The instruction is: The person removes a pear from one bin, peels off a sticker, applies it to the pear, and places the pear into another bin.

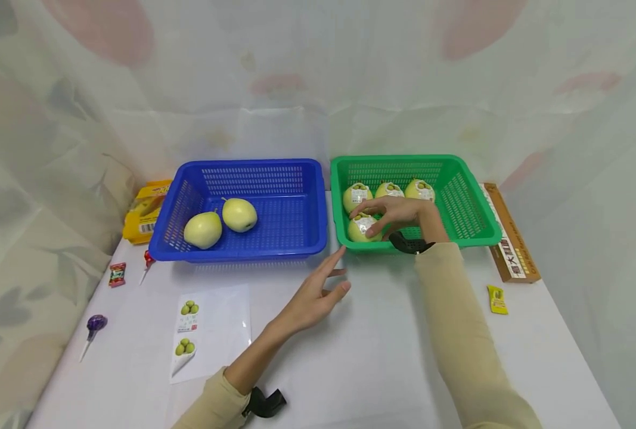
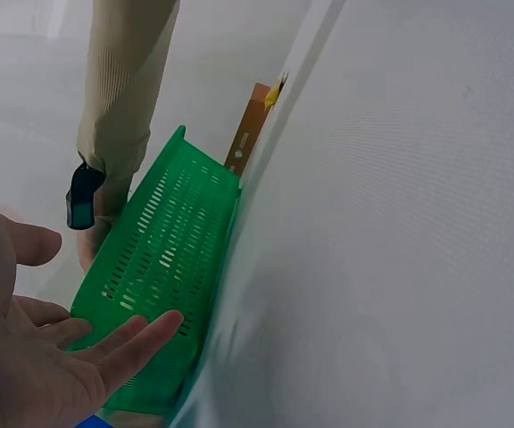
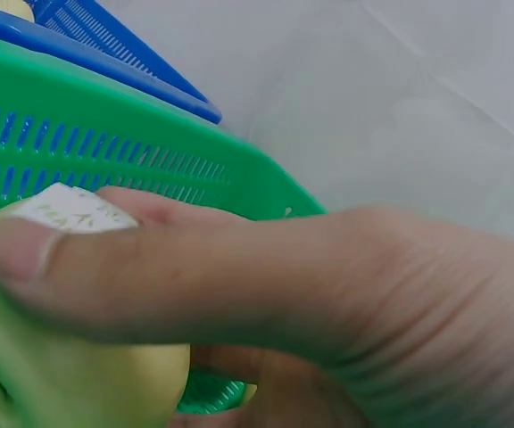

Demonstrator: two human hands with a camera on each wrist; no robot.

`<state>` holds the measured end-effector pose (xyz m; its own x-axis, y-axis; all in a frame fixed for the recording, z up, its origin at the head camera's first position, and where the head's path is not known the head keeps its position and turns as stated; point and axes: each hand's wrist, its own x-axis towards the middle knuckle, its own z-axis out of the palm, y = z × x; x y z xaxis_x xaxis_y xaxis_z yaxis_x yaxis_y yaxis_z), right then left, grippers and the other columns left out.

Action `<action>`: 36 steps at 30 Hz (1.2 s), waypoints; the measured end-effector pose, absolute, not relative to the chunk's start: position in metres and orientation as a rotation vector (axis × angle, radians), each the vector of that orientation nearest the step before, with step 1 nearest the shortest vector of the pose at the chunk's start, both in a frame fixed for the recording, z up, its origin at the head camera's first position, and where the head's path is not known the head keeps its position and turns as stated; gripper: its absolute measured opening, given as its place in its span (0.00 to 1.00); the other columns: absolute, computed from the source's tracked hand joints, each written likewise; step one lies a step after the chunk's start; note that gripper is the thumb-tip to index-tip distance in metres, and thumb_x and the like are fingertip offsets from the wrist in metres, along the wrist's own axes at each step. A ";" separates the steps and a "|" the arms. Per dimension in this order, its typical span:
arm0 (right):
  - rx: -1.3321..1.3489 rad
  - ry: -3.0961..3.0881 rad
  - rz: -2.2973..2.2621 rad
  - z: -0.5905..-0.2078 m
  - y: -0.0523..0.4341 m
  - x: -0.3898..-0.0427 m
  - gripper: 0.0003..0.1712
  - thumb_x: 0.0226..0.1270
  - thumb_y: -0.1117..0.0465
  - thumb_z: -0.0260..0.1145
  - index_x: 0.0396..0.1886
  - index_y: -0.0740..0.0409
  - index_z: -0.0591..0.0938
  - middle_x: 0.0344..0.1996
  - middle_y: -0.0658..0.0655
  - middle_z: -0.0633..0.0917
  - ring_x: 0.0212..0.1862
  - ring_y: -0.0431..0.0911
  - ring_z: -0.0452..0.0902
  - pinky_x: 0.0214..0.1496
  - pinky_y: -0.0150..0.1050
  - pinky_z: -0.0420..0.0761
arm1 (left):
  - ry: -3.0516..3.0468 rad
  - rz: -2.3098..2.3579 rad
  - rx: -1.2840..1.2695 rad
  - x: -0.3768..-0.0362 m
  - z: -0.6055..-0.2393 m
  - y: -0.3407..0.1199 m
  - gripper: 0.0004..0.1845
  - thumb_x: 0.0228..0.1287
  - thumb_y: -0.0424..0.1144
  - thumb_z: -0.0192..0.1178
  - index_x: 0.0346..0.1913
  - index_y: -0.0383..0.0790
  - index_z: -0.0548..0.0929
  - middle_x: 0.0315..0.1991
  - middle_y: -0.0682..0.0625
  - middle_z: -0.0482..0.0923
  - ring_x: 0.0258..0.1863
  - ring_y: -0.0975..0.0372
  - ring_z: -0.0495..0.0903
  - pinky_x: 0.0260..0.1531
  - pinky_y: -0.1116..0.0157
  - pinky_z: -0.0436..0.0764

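In the head view my right hand point(image 1: 406, 213) reaches into the green basket point(image 1: 411, 159) and grips a pale yellow-green pear point(image 1: 362, 228) at its front left. This pear bears a white sticker with a fruit picture; the right wrist view shows my thumb across the pear point(image 3: 87, 383) and its sticker. Behind it sit several more stickered pears point(image 1: 421, 190). My left hand point(image 1: 309, 301) hovers before the baskets, fingers apart and holding nothing; the left wrist view shows it beside the green basket point(image 2: 163, 241). Two pears without visible stickers point(image 1: 202, 230) lie in the blue basket point(image 1: 237, 255).
A sticker sheet point(image 1: 221, 328) lies front left, one sticker's corner curled up. Left of the blue basket are a yellow packet point(image 1: 146, 211), a red candy point(image 1: 117, 274) and two lollipops point(image 1: 96, 323). At right lie a brown box point(image 1: 513, 250) and a yellow candy point(image 1: 497, 300).
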<state>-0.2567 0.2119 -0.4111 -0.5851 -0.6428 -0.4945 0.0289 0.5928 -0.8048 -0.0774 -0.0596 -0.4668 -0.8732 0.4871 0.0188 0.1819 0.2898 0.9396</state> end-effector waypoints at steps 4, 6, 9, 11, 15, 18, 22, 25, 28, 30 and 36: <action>-0.488 2.001 -1.009 -0.413 0.207 -0.255 0.39 0.71 0.58 0.77 0.79 0.44 0.74 0.85 0.51 0.63 0.75 0.56 0.70 0.63 0.53 0.88 | 2.283 1.613 0.606 -0.077 -0.467 -0.060 0.40 0.84 0.45 0.57 0.89 0.60 0.51 0.89 0.55 0.52 0.79 0.49 0.74 0.60 0.51 0.91; -0.492 2.008 -1.003 -0.413 0.206 -0.253 0.39 0.71 0.59 0.77 0.79 0.43 0.73 0.85 0.50 0.63 0.76 0.54 0.69 0.64 0.51 0.88 | 2.286 1.614 0.603 -0.077 -0.467 -0.061 0.40 0.84 0.44 0.58 0.89 0.60 0.51 0.89 0.56 0.53 0.79 0.49 0.74 0.60 0.51 0.91; -0.526 2.042 -0.986 -0.415 0.206 -0.250 0.39 0.71 0.59 0.76 0.79 0.42 0.73 0.82 0.52 0.66 0.64 0.49 0.74 0.58 0.44 0.87 | 2.296 1.610 0.603 -0.076 -0.466 -0.062 0.40 0.84 0.44 0.58 0.89 0.59 0.52 0.89 0.56 0.53 0.79 0.49 0.75 0.59 0.52 0.91; -0.554 2.076 -0.970 -0.417 0.206 -0.248 0.39 0.72 0.60 0.75 0.80 0.42 0.73 0.77 0.54 0.70 0.51 0.46 0.74 0.50 0.38 0.83 | 2.302 1.608 0.606 -0.076 -0.467 -0.063 0.40 0.84 0.44 0.58 0.89 0.59 0.52 0.89 0.55 0.53 0.79 0.49 0.75 0.59 0.53 0.91; -0.590 2.120 -0.957 -0.414 0.208 -0.240 0.41 0.75 0.60 0.72 0.84 0.44 0.68 0.79 0.58 0.70 0.55 0.50 0.76 0.50 0.37 0.82 | 2.295 1.609 0.612 -0.075 -0.467 -0.065 0.39 0.84 0.45 0.58 0.89 0.60 0.52 0.89 0.55 0.53 0.79 0.48 0.75 0.59 0.53 0.91; -0.548 2.114 -0.999 -0.405 0.211 -0.233 0.44 0.76 0.62 0.72 0.86 0.47 0.65 0.85 0.62 0.64 0.81 0.59 0.66 0.66 0.47 0.87 | 2.289 1.616 0.609 -0.074 -0.467 -0.069 0.39 0.84 0.44 0.58 0.89 0.60 0.53 0.89 0.54 0.53 0.79 0.48 0.75 0.60 0.54 0.91; -0.482 2.093 -1.089 -0.386 0.219 -0.226 0.44 0.77 0.65 0.70 0.87 0.55 0.63 0.84 0.71 0.64 0.79 0.67 0.72 0.71 0.60 0.86 | 2.288 1.636 0.569 -0.068 -0.468 -0.081 0.37 0.84 0.44 0.58 0.88 0.57 0.57 0.88 0.53 0.56 0.78 0.47 0.75 0.56 0.61 0.91; -0.518 2.131 -1.154 -0.368 0.221 -0.225 0.41 0.76 0.67 0.70 0.84 0.58 0.66 0.80 0.74 0.69 0.73 0.68 0.79 0.68 0.58 0.88 | 2.296 1.680 0.534 -0.063 -0.470 -0.096 0.35 0.84 0.43 0.59 0.87 0.56 0.60 0.87 0.51 0.59 0.78 0.45 0.75 0.53 0.62 0.92; -0.623 2.170 -1.212 -0.352 0.210 -0.225 0.37 0.75 0.65 0.71 0.81 0.55 0.72 0.76 0.71 0.75 0.71 0.66 0.81 0.66 0.50 0.89 | 2.329 1.747 0.504 -0.056 -0.472 -0.116 0.35 0.84 0.42 0.59 0.86 0.53 0.61 0.87 0.46 0.60 0.77 0.42 0.76 0.54 0.62 0.92; -0.713 2.159 -1.252 -0.345 0.194 -0.227 0.35 0.74 0.65 0.72 0.78 0.54 0.75 0.72 0.69 0.80 0.70 0.65 0.81 0.63 0.46 0.90 | 2.350 1.814 0.485 -0.051 -0.473 -0.128 0.35 0.84 0.40 0.60 0.86 0.50 0.61 0.86 0.42 0.59 0.76 0.38 0.76 0.55 0.64 0.92; -0.859 1.943 -1.340 -0.351 0.120 -0.253 0.32 0.76 0.67 0.70 0.77 0.58 0.76 0.71 0.67 0.80 0.67 0.63 0.84 0.66 0.57 0.89 | 2.417 1.935 0.416 -0.038 -0.475 -0.159 0.38 0.83 0.35 0.59 0.88 0.45 0.56 0.87 0.38 0.54 0.75 0.36 0.75 0.55 0.66 0.91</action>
<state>-0.2525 0.1203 -0.3514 -0.5963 -0.7929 -0.1258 -0.1643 0.2739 -0.9476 -0.0377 -0.1586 -0.4750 -0.9644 0.2167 0.1517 0.1954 0.1972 0.9607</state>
